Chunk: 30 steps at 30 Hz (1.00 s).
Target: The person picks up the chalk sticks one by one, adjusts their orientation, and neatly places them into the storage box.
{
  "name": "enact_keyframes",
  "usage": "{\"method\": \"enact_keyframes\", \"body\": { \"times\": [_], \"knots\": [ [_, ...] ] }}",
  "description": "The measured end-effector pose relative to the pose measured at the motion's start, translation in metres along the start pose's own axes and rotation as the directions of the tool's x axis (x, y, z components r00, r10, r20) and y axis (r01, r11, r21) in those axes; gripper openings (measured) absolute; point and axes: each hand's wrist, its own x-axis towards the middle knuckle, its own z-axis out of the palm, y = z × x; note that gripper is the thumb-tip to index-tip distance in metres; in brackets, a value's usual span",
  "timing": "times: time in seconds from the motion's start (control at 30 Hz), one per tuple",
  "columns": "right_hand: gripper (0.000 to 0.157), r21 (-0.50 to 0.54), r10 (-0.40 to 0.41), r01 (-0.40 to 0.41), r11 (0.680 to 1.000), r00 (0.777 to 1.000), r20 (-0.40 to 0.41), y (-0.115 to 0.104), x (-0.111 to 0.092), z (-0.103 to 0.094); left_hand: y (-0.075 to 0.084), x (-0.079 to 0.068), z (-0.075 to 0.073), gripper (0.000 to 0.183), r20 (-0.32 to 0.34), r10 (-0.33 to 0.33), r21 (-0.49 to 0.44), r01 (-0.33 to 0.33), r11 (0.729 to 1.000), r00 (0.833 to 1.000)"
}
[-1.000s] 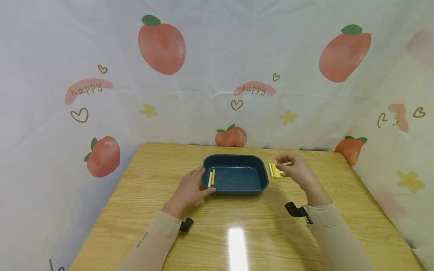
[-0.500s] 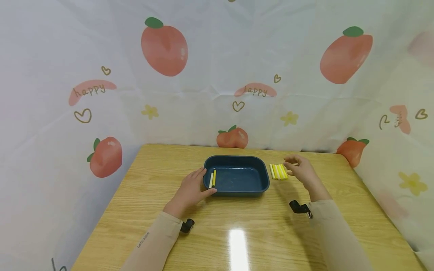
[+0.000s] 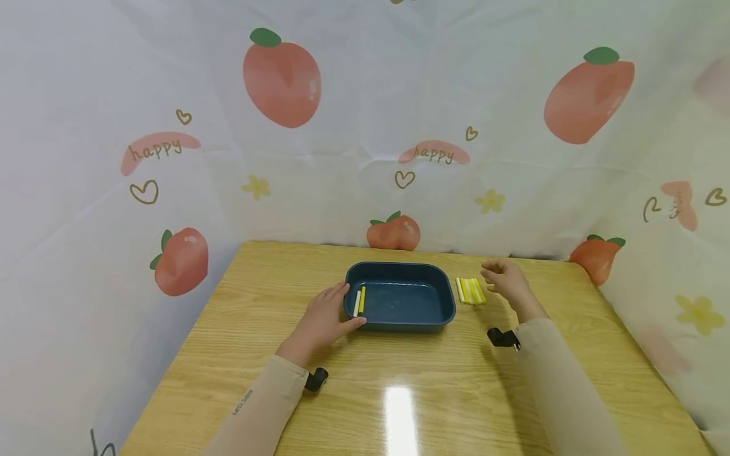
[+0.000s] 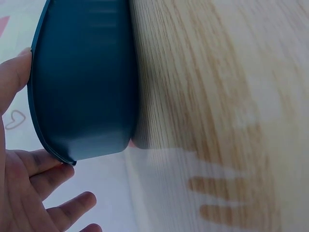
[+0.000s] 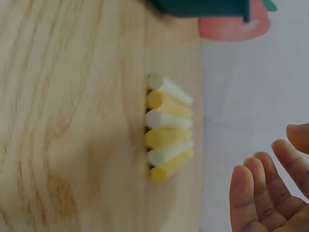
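A dark blue rectangular tray (image 3: 399,328) stands on the wooden table. Inside its left end lie a white chalk stick (image 3: 357,304) and a yellow chalk stick (image 3: 362,299), side by side. My left hand (image 3: 319,322) rests on that end, its thumb on the front rim and its fingertips at the left rim; the outer fingers extend loosely in the left wrist view. To the right of the tray, several white and yellow chalk sticks (image 5: 169,137) form a close row. Just right of the row hovers my right hand (image 3: 510,288), fingers loosely bent, holding nothing.
The wooden table (image 3: 274,272) meets a white cloth backdrop (image 3: 325,209) printed with peaches along its back and right sides. A bright light reflection (image 3: 399,418) shows on the table in front of the tray.
My right hand has drawn back to the right from over the chalk row, uncovering the whole row. The left hand stays on the tray, and the two sticks inside have not moved.
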Motion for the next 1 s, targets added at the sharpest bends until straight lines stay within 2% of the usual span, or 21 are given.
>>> {"method": "enact_keyframes", "body": {
  "times": [0.6, 0.83, 1.0],
  "knots": [
    [0.048, 0.010, 0.122, -0.123, 0.992, 0.991, 0.059, 0.017, 0.026, 0.005, -0.001, 0.000, 0.000, 0.096, 0.003, -0.006, 0.009, 0.006, 1.000, 1.000],
    [0.046, -0.071, 0.140, -0.136, 0.988, 0.989, 0.057, 0.018, 0.033, 0.007, -0.002, 0.002, 0.002, 0.096, 0.005, -0.012, 0.015, 0.012, 1.000, 1.000],
    [0.046, -0.079, 0.184, -0.177, 0.981, 0.979, 0.091, 0.019, 0.035, 0.008, -0.003, 0.002, 0.002, 0.097, 0.008, -0.014, 0.019, 0.014, 1.000, 1.000]
  ]
}}
